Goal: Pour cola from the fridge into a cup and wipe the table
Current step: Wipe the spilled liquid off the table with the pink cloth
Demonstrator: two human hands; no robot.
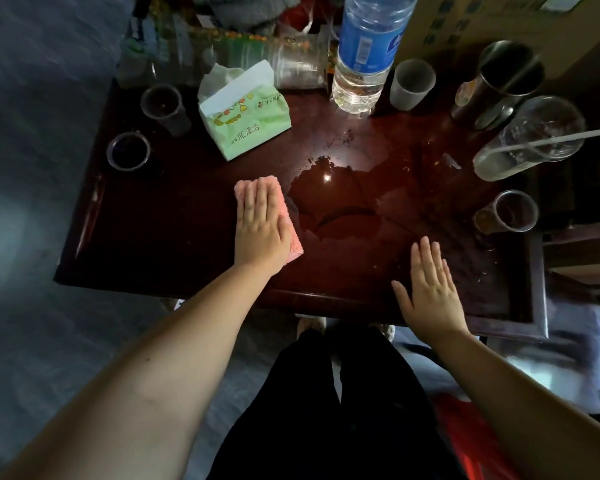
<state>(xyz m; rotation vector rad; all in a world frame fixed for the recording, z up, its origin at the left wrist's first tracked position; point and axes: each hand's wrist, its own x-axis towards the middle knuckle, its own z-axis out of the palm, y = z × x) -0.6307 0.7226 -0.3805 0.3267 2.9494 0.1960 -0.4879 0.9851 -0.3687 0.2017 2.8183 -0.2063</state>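
**Desk with spill, cloth and cups: contents as seen from above**

Left hand (261, 226): lying flat, fingers straight and together, pressing on a pink cloth (293, 237) at the centre-left of the dark red desk (160, 237). It is not clenching the cloth; only the palm is resting on top.

Right hand (430, 292): released, fingers spread, palm down at the near edge of the desk, grasping nothing.

Spill (336, 199): a dark, shining puddle sitting at the desk's centre, its left edge touching the cloth.

Tissue pack (245, 116): green and white, standing far left of the puddle, one tissue sticking up.

Water bottle (368, 53): clear with a blue label, standing at the far edge, just right of the tissue pack.

Cups: two small clear ones at the far left (161, 102) (129, 151), the nearer holding dark liquid; a frosted cup (412, 84) beside the bottle; a metal tumbler (499, 84) at the far right; a large clear cup with a straw (530, 138) nearer than the tumbler; a small clear cup (508, 212) at the right edge, holding a little brown liquid.
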